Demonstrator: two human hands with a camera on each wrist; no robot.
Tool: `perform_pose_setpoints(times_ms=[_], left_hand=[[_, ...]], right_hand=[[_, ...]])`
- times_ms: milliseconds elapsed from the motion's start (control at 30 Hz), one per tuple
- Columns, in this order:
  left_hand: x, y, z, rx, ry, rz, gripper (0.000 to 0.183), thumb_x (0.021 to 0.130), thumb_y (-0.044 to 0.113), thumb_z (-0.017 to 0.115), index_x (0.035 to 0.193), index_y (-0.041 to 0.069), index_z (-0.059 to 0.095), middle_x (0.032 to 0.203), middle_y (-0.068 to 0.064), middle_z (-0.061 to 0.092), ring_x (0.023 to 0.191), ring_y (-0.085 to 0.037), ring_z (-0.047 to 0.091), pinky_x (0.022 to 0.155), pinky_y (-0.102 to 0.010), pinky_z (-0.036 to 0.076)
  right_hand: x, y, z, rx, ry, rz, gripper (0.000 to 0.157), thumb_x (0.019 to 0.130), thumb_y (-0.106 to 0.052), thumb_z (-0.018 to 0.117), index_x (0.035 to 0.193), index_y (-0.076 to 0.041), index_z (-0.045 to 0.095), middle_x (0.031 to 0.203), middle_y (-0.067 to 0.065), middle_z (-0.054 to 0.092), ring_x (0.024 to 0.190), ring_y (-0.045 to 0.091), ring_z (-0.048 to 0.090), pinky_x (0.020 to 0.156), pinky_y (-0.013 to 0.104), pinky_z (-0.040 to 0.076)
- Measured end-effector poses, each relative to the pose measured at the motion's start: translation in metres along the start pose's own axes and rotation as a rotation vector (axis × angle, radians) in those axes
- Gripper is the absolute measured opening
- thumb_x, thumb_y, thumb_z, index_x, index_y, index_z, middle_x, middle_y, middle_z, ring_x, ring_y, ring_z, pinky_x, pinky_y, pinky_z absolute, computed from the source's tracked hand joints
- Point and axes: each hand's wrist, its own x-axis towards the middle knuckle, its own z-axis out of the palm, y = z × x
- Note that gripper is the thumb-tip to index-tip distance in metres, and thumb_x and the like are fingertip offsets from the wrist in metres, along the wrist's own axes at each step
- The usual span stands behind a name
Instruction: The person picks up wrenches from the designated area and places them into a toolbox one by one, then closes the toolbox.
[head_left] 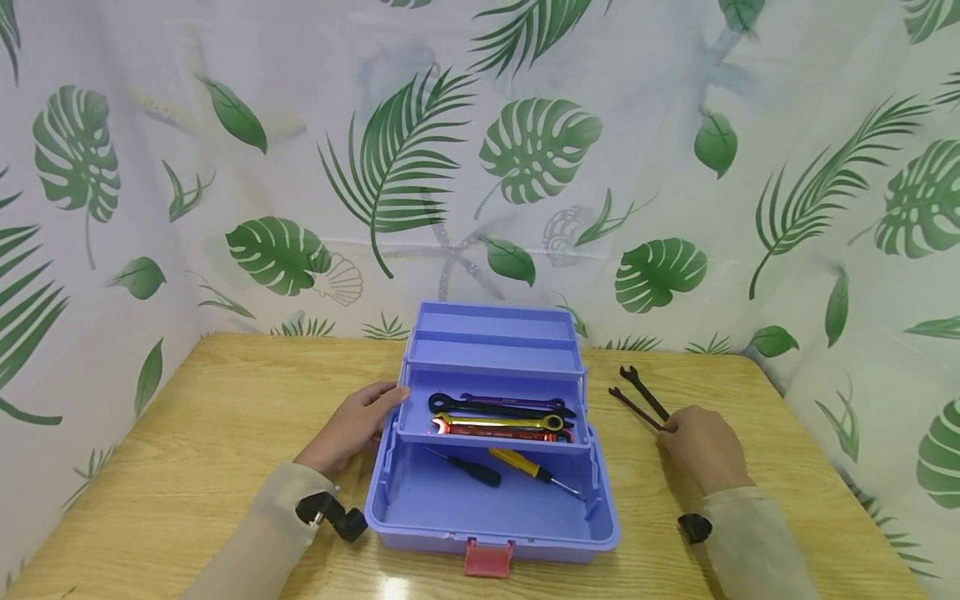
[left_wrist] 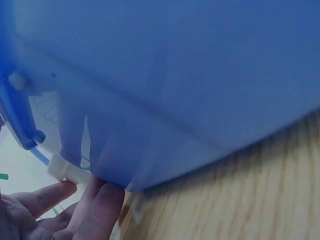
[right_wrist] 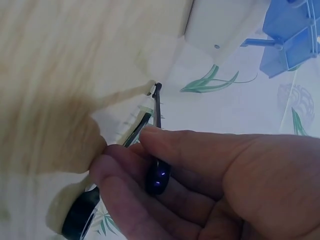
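Observation:
A purple toolbox (head_left: 491,533) stands with its lid and upper tray raised. My left hand (head_left: 358,423) holds its left side, thumb at the tray's edge; in the left wrist view the fingers (left_wrist: 102,210) touch a rear corner near a white fitting. My right hand (head_left: 705,446), right of the toolbox, pinches a slim dark purple wrench (right_wrist: 158,177) between thumb and fingers. Beside it a black wrench (head_left: 643,390) passes by the fingers, its ring end (right_wrist: 80,215) low over the table. Whether the hand also grips this black wrench, I cannot tell.
Several wrenches lie in the raised tray, among them a gold wrench (head_left: 495,421) and a red wrench (head_left: 495,433). Below are a black-handled screwdriver (head_left: 476,471) and a yellow-handled screwdriver (head_left: 517,461). The pink latch (head_left: 487,558) hangs in front. A leaf-patterned curtain (head_left: 450,167) borders the wooden table (head_left: 262,392).

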Motion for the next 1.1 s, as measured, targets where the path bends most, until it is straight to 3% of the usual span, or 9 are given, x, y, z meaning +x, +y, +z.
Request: perform_pose_setpoints(times_ms=[600,1100], left_hand=[[-0.0017,-0.0002,0.0005,-0.005,0.0,0.015,0.075,0.098,0.062,0.061,0.151,0.009,0.051,0.124,-0.015,0.072,0.092,-0.02,0.073,0.08,-0.038,0.062],[-0.002,-0.0002,0.0007,-0.009,-0.003,0.025,0.074,0.098,0.061,0.061,0.15,0.009,0.052,0.121,-0.016,0.073,0.09,-0.02,0.073,0.079,-0.039,0.063]], right_hand=[[0.0025,0.0033,0.0071,0.022,0.06,0.007,0.022,0.097,-0.013,0.067,0.083,-0.002,0.077,0.082,0.015,0.073,0.067,0.023,0.06,0.061,0.045,0.051],[0.0022,-0.0014,0.0075,0.036,0.054,0.005,0.019,0.099,-0.012,0.066,0.095,0.002,0.079,0.095,0.022,0.075,0.081,0.035,0.07,0.071,0.054,0.056]])
